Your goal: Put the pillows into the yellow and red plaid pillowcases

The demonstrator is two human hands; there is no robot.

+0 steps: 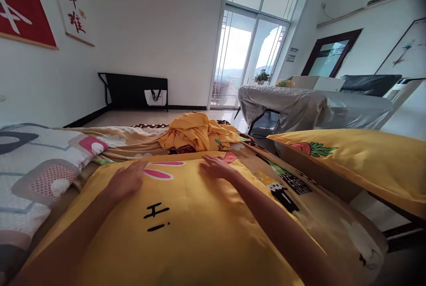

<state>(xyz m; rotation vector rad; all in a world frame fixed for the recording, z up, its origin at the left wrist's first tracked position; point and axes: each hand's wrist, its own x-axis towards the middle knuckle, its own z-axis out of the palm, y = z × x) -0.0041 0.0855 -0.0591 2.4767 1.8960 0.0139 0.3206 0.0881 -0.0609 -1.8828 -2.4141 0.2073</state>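
A yellow pillow (186, 228) with pink rabbit ears and the word "Hi" lies flat in front of me on the bed. My left hand (128, 180) rests on its upper left part, beside the ears, fingers stretched forward. Near the far edge on the right, my right hand (218, 167) lies on the pillow with its fingers spread, close to a small red print. Both palms face down and are hidden. Just beyond the pillow sits a crumpled heap of yellow cloth (196, 131).
A white patterned pillow (40, 179) is at left. Another yellow pillow (366, 162) rests at right. Brown printed bedding (313, 206) covers the bed. A plastic-covered table (299, 104) stands beyond, near glass doors (249, 55). A white bag (155, 98) leans against a black panel (129, 91).
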